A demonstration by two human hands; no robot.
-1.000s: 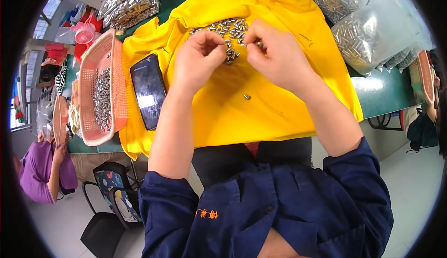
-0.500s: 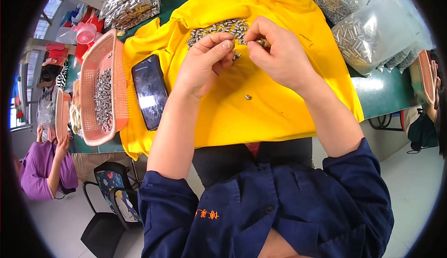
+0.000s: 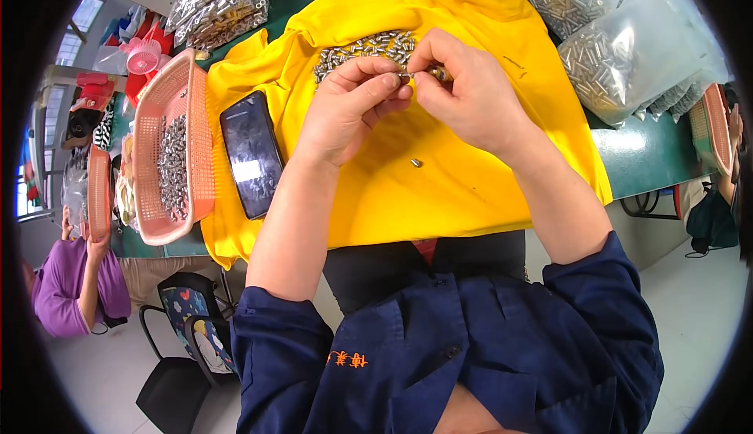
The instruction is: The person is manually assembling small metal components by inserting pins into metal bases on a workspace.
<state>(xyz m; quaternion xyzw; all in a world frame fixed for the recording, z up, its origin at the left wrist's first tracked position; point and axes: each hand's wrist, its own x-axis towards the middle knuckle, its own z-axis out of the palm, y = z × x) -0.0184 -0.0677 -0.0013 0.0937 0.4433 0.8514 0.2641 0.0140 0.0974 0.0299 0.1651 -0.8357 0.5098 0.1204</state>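
Observation:
Above a yellow cloth (image 3: 455, 191), my left hand (image 3: 353, 105) pinches a small metal fitting (image 3: 405, 77) between thumb and forefinger. My right hand (image 3: 463, 89) meets it from the other side, its thumb and forefinger closed at the fitting's right end. More small metal pieces show beneath the curled fingers of my right hand, partly hidden. Just behind both hands lies a pile of small silvery metal fittings (image 3: 369, 45). One loose fitting (image 3: 416, 163) rests alone on the cloth, nearer to me.
Left of my forearm lies a black phone (image 3: 252, 156), beside a pink basket (image 3: 205, 136) holding many metal fittings. Clear bags of metal parts stand at the back left (image 3: 223, 3) and right (image 3: 600, 61). A person in purple (image 3: 82, 285) handles another basket at far left.
My left hand has shifted slightly right, so its fingertips now meet those of my right hand at the fitting. The person at the left has tilted their basket.

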